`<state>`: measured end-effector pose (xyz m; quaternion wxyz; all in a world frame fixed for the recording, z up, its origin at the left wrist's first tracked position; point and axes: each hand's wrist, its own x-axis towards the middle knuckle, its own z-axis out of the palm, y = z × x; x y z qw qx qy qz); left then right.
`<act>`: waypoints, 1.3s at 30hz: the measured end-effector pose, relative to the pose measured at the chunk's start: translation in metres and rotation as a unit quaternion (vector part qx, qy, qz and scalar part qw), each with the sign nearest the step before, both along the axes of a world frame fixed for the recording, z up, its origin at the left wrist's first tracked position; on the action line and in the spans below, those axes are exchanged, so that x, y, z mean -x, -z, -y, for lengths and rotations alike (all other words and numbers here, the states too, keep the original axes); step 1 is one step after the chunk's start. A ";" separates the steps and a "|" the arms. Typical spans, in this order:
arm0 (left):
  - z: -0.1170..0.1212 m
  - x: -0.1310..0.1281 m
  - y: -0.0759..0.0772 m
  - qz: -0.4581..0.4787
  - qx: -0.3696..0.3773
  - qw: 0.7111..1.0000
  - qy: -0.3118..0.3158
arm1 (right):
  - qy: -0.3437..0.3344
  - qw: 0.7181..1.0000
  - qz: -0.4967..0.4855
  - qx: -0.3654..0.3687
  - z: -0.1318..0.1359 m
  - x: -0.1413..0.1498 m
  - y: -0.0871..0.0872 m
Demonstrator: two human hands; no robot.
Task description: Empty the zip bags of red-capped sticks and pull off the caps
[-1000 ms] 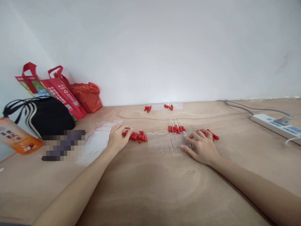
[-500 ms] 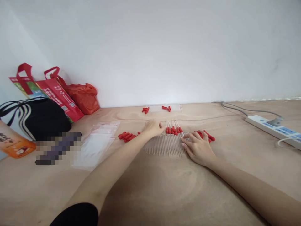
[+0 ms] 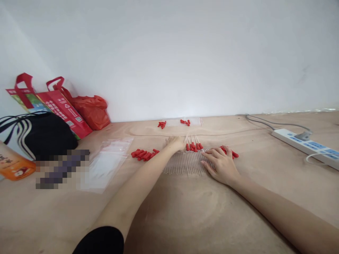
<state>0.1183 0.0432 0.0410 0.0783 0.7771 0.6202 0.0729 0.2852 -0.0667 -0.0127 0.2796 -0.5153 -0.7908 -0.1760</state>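
A row of clear thin tubes (image 3: 182, 164) lies side by side on the wooden table. Just beyond their far ends, several red rubber bulbs (image 3: 194, 146) form a short row, with slender clear stems pointing away from them. My left hand (image 3: 175, 143) reaches over the far left end of the tubes, beside these bulbs. Its fingertips are blurred and partly hidden, so I cannot make out anything in them. My right hand (image 3: 221, 164) rests with fingers stretched out on the right end of the tubes. Loose red bulbs (image 3: 144, 154) lie left of my left forearm, and others (image 3: 234, 154) behind my right hand.
Clear zip bags (image 3: 108, 164) lie at the left. Against the wall is another bag (image 3: 173, 122) with red bulbs by it. Shopping bags (image 3: 66, 109), a black drawstring bag (image 3: 50, 135) and an orange pouch (image 3: 16, 164) stand far left. A power strip (image 3: 307, 144) lies right.
My left hand has turned and its thumb no longer stands out beside the bulbs. My right hand stays on the tubes. The whole view has shifted slightly.
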 end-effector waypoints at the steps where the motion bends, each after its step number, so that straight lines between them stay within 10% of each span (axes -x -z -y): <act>1: 0.004 0.005 -0.003 -0.004 -0.015 1.000 0.000 | 0.002 1.000 -0.004 -0.005 0.000 0.000 0.000; 9: 0.064 0.065 -0.001 -0.010 -0.095 0.990 0.106 | 0.013 0.986 -0.077 -0.150 0.000 0.012 0.003; 17: 0.089 0.094 0.036 0.016 -0.370 0.877 0.306 | -0.106 0.985 -0.015 -0.137 0.002 0.040 -0.004; 39: 0.095 0.095 0.038 0.035 -0.369 0.873 0.317 | -0.181 0.972 -0.017 -0.148 0.006 0.040 -0.005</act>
